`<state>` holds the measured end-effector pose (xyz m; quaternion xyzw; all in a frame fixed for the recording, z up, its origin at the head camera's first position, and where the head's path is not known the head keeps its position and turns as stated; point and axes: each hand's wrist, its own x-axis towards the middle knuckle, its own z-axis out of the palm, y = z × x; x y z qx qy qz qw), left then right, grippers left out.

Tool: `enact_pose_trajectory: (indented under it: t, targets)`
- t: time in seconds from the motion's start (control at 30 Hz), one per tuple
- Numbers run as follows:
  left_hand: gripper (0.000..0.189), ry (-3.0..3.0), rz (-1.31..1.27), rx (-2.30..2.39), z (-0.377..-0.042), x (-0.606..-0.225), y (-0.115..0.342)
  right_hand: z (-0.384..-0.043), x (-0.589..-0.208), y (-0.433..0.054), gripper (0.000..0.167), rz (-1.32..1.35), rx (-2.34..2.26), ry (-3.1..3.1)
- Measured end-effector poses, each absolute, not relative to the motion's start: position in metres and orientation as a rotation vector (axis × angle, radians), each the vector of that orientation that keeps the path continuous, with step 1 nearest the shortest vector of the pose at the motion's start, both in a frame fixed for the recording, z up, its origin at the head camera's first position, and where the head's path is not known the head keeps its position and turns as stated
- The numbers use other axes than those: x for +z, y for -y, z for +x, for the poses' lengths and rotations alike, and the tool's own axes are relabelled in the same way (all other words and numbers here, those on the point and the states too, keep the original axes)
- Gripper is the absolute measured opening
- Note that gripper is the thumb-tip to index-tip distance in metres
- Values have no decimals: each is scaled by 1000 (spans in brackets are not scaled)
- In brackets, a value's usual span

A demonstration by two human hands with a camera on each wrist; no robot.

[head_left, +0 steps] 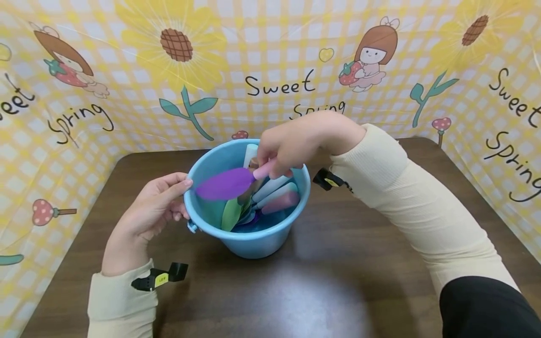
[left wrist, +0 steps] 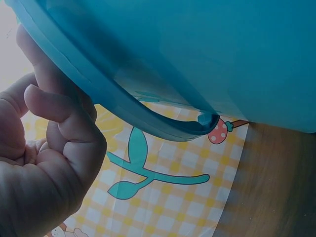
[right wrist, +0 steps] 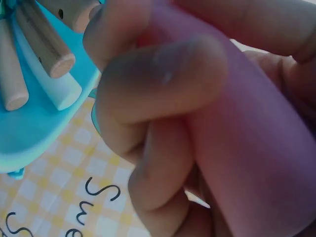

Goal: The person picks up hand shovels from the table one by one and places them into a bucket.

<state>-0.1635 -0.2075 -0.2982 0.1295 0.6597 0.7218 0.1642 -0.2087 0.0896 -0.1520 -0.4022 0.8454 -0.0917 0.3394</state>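
A light blue bucket (head_left: 258,241) stands upright on the table with several toy shovels in it. My left hand (head_left: 156,202) pinches its left rim, thumb on top and fingers outside, beside a handle lug (head_left: 192,226). Over the opening, my right hand (head_left: 291,145) grips a toy shovel (head_left: 226,184) by its pink handle, the purple blade pointing left. In the right wrist view the fingers wrap that pink handle (right wrist: 247,128). Lower in the bucket lie a green blade (head_left: 231,215), a pink handle (head_left: 281,202) and pale blue handles. Wooden handles (right wrist: 49,47) lean against the bucket's inner wall.
The brown wooden table (head_left: 329,281) runs all round the bucket. Behind and at both sides hangs a yellow checked cloth (head_left: 270,51) printed with flowers and lettering. Each cream sleeve carries a black wrist strap (head_left: 160,278).
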Motion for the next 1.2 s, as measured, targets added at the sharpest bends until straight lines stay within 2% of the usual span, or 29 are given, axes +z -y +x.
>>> enact_pose_trajectory:
  t: [0.13,0.3,0.77,1.2]
  targets:
    - [16,-1890,372,2056,-163,-298,207,-205,-148,-79,10,-938,-150,-2252]
    - [15,-1887,363,2064,-164,-297,208,-203,-145,-68,17,-859,-41,-2295]
    - [15,-1856,361,2077,-164,-298,208,-200,-163,-36,13,-899,222,-2354]
    - [15,-1846,358,2085,-164,-299,207,-196,-182,-15,48,-857,412,-2595]
